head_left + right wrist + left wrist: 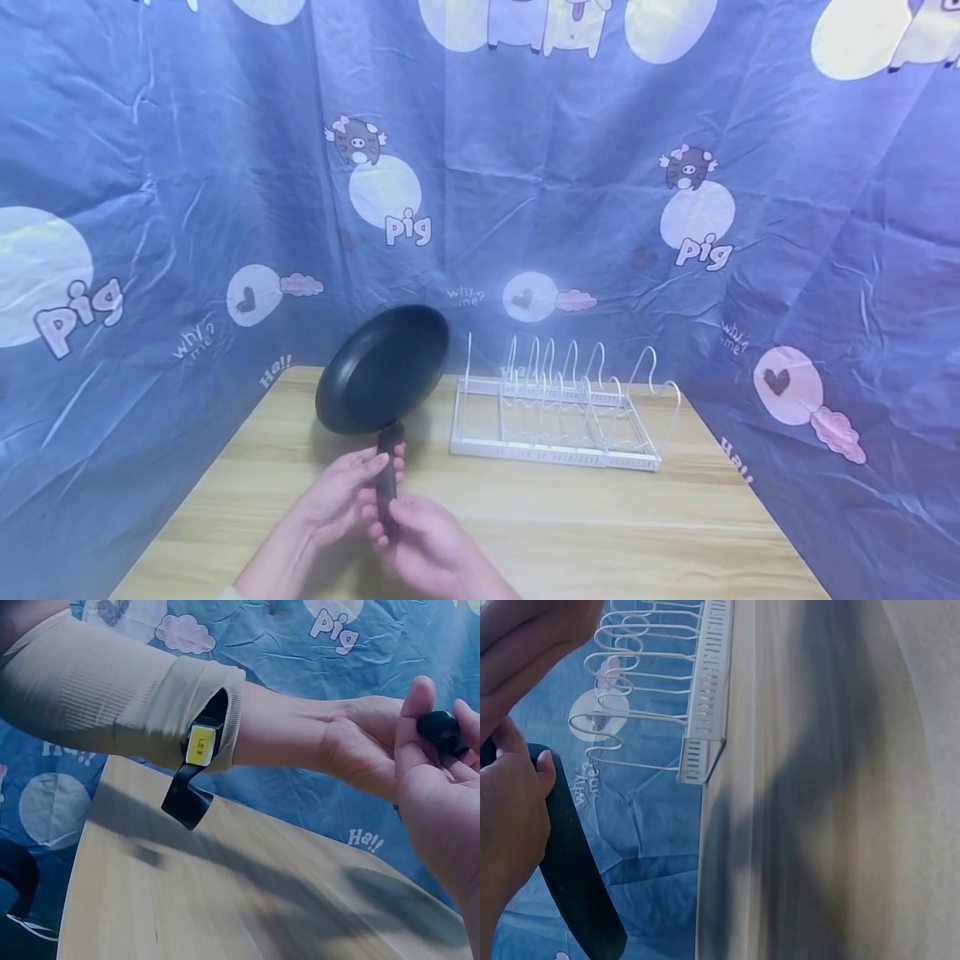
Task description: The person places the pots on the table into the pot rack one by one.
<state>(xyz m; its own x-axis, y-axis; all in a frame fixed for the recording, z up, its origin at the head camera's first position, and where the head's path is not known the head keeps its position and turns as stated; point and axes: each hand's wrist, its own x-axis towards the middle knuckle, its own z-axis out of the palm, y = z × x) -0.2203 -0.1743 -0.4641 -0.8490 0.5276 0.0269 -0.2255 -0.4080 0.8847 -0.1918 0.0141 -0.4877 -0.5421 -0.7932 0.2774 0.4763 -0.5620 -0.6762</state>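
Note:
A black frying pan [390,371] is held up over the left part of the table, its round inside facing the head camera and its handle pointing down. The left hand [348,487] grips the upper part of the handle, close below the pan, with the thumb along it. Lower down, the right hand [427,533] holds the handle's end between thumb and fingers. In the left wrist view the pan's dark side [577,862] shows beyond the left hand [514,817]. The right wrist view shows the handle's end [442,731] at the right hand's fingers [420,712].
A white wire rack [555,458] with several upright curved dividers stands on the wooden table [600,533], right of the pan. Blue printed cloth [495,208] hangs around the table's back and sides. A black band with a yellow label [201,746] is on the left wrist.

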